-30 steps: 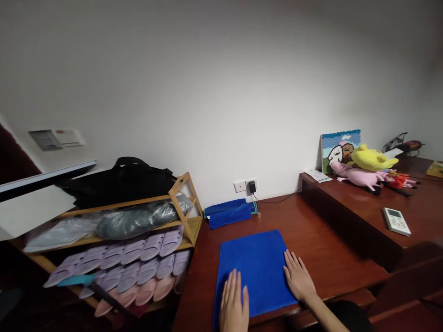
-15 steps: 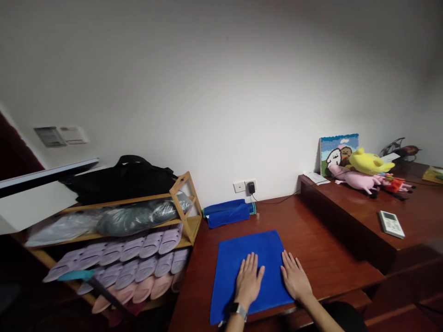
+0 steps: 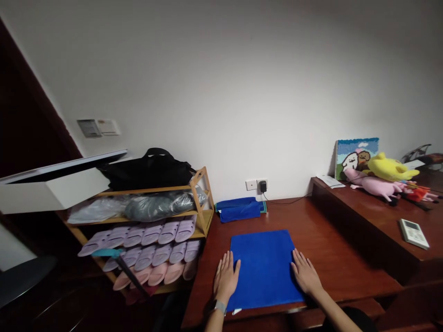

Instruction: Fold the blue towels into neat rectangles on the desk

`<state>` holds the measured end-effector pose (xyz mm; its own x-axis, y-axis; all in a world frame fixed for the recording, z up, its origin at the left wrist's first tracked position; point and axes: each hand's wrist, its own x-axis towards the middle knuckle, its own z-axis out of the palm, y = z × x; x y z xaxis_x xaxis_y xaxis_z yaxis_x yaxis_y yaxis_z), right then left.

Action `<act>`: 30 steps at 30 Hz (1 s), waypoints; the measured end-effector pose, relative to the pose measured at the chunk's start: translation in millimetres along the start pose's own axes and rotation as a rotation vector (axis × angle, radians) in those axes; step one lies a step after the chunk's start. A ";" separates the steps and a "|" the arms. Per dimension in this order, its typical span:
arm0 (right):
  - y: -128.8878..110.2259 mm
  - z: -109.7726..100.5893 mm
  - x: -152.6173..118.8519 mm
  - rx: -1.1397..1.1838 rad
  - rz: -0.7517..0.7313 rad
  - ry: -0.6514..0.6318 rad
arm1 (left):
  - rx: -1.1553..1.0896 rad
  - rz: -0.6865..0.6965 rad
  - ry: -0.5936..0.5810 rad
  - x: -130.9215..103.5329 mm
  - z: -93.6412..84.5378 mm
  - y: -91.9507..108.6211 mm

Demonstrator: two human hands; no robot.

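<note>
A blue cloth (image 3: pixel 266 269) lies spread flat on the reddish-brown wooden desk (image 3: pixel 341 258), with a small white tag at its near left corner. My left hand (image 3: pixel 226 275), a watch on its wrist, rests flat at the cloth's left edge, fingers stretched out. At the right edge my right hand (image 3: pixel 306 273) lies flat too, its fingertips by the cloth's border. Neither hand grips anything. Farther back, a folded blue cloth bundle (image 3: pixel 240 210) with a green-trimmed edge sits against the wall.
A wooden rack (image 3: pixel 202 203) on the left holds purple and pink slippers (image 3: pixel 152 233), plastic-wrapped items and a black bag (image 3: pixel 152 170). A charger (image 3: pixel 263 186) is plugged into the wall. On the raised right surface are plush toys (image 3: pixel 391 167), a picture (image 3: pixel 358 157) and a white remote-like device (image 3: pixel 414 233).
My left hand has moved left from the middle of the cloth to its left edge. My right hand stays at the right edge. The view has turned a little to the left.
</note>
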<state>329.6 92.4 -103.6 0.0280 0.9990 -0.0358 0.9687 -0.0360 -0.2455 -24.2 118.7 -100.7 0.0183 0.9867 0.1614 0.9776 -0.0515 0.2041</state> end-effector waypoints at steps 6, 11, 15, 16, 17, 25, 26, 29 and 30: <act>-7.7 -10.1 30.7 0.057 -0.054 0.008 | 0.006 -0.010 -0.020 0.9 -1.5 -2.5; -8.8 -1.4 41.2 0.075 -0.046 0.007 | 0.012 -0.009 -0.033 0.9 -5.1 -2.9; -9.7 -1.4 38.5 0.105 -0.050 0.030 | 0.023 -0.008 -0.053 0.8 -6.3 -3.2; -10.1 -2.5 37.9 0.108 -0.051 0.030 | 0.027 -0.004 -0.056 0.9 -6.0 -4.0; -10.5 -3.5 37.6 0.110 -0.051 0.029 | 0.031 0.001 -0.062 1.3 -5.5 -5.3; -10.5 -5.6 39.1 0.182 -0.063 0.056 | 0.106 -0.029 -0.022 20.5 -9.8 -8.0; -10.3 -6.0 39.0 0.183 -0.064 0.056 | 0.115 -0.011 0.020 23.5 -10.6 1.2; -10.3 -7.8 37.5 0.172 -0.067 0.044 | 0.084 0.171 0.040 29.5 -8.2 45.2; -10.4 -8.3 36.9 0.161 -0.065 0.038 | 0.063 0.248 0.007 30.7 -5.9 62.0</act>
<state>322.6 129.9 -94.3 -0.0215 0.9995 0.0215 0.9170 0.0282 -0.3978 35.7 144.9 -77.5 0.2582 0.9438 0.2063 0.9544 -0.2823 0.0969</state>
